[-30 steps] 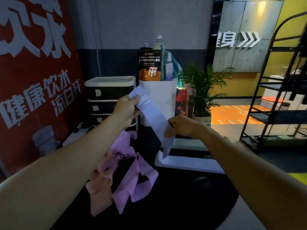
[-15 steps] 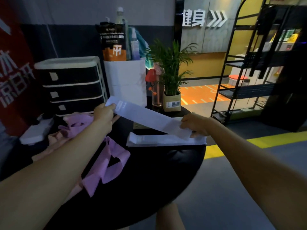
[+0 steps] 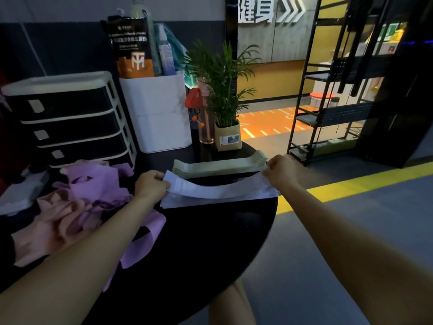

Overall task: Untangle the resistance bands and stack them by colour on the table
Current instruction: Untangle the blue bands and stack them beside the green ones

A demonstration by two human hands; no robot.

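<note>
- Item, held: one pale lavender band (image 3: 210, 191), pulled out flat between my two hands, long axis running 9 to 3 o'clock across the desk (image 3: 210, 242).
- Left hand (image 3: 151, 185): fingers curled, pinching the band's left end at about 10 o'clock from the desk's middle.
- Right hand (image 3: 280, 171): fingers curled, pinching the right end near the desk's edge at about 2 o'clock.
- Item, resting: lavender stack (image 3: 178, 202), flat on the desk directly under the held band, same 9-to-3 axis. The held band sags in the middle and looks to be touching or just above it; I cannot tell which.
- Item, resting: green stack (image 3: 218, 166), just beyond at 12 o'clock, lying parallel, near the potted plant (image 3: 225, 95).
- Item, unsorted: tangle of purple and pink bands (image 3: 77, 198) at 9 o'clock, beside my left forearm.
- Governing relation: band and lavender stack are already parallel, one above the other. Both hands sit equally at the ends, so neither leads. By my reading the next move is a straight drop at both ends together, with ends matched to the stack's ends.
- Progress, judged: two colours stacked, purple and pink not yet started.
- Backdrop: drawer unit (image 3: 70, 118) and white bin (image 3: 159, 113) at 11 o'clock.
</note>
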